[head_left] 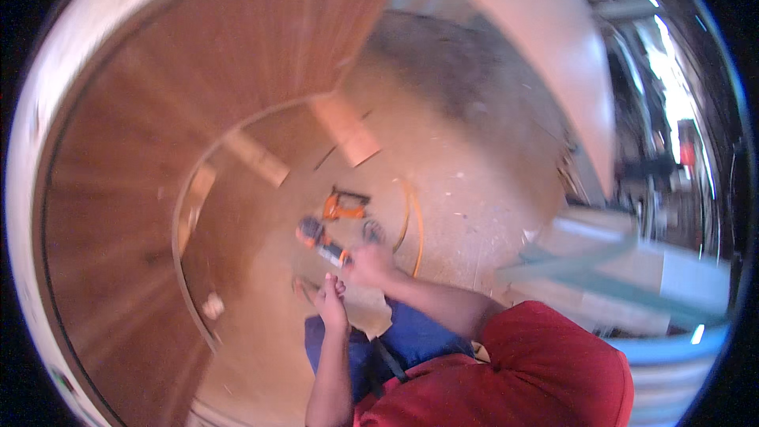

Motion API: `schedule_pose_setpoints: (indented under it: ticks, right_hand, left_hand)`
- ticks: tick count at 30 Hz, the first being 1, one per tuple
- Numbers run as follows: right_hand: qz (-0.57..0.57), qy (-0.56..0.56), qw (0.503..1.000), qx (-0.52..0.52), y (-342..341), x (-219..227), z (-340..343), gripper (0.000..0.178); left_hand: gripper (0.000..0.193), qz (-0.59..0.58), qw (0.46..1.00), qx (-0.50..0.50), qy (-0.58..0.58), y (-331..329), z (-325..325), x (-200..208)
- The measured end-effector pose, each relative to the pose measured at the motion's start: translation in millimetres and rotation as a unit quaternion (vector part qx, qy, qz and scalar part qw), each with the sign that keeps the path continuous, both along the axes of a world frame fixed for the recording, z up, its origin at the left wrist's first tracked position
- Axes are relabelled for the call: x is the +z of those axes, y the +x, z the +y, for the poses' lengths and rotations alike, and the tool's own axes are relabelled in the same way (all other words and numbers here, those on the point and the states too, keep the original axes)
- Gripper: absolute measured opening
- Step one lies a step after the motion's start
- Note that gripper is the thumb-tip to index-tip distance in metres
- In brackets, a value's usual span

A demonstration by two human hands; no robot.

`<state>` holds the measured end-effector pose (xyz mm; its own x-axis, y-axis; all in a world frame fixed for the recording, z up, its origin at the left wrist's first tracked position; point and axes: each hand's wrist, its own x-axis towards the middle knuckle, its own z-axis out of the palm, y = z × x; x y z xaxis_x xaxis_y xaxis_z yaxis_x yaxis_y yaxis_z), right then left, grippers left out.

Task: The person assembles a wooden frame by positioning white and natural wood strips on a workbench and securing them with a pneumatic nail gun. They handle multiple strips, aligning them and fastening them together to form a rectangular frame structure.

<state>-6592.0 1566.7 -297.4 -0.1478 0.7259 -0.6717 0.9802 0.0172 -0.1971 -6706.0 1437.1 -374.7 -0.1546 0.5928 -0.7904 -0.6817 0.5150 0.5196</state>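
My right hand (371, 265) is closed around the handle of an orange and dark grey power tool (322, 243). Its rounded dark head points away to the left; motion blur hides its exact kind. Closer to my body, my left hand (332, 294) has its fingers curled in, and whatever they may hold does not show. On the floor just beyond the tool lies an orange and black nail gun (345, 204), touched by neither hand.
A large curved brown panel (158, 142) wraps round the left side, with wooden blocks (345, 130) along its inner edge. An orange hose (417, 229) curves over the floor right of the nail gun. Green-framed boards (617, 269) stand at right.
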Motion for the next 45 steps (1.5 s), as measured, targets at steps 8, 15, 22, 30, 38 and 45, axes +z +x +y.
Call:
schedule_pose_setpoints:
  ticks: [8,15,22,30,38,45]
  right_hand:
    - [0.127,0.111,0.960,-0.222,39.9,121.7,-114.6,0.033]
    - [0.545,0.115,0.718,-0.417,135.3,197.4,-159.2,0.032]
    - [0.563,0.389,0.550,-0.478,257.6,317.3,-156.6,0.053]
    - [0.656,0.278,0.541,-0.446,399.0,372.6,-245.1,0.031]
    - [0.668,0.453,0.483,-0.338,420.7,446.1,-302.0,0.048]
    - [0.359,0.573,0.663,-0.321,384.5,428.1,-285.8,0.045]
  left_hand:
    - [0.015,-0.040,0.970,-0.239,-0.015,30.5,33.5,114.9]
    - [0.013,-0.103,0.962,-0.252,0.032,25.1,55.4,197.7]
    - [0.008,-0.036,0.961,-0.258,0.088,58.9,71.3,295.7]
    - [0.017,-0.030,0.935,-0.249,0.253,139.8,65.9,393.7]
    - [0.024,-0.045,0.895,-0.254,0.364,201.3,56.1,480.4]
    - [0.025,-0.114,0.874,-0.250,0.401,244.2,44.5,518.7]
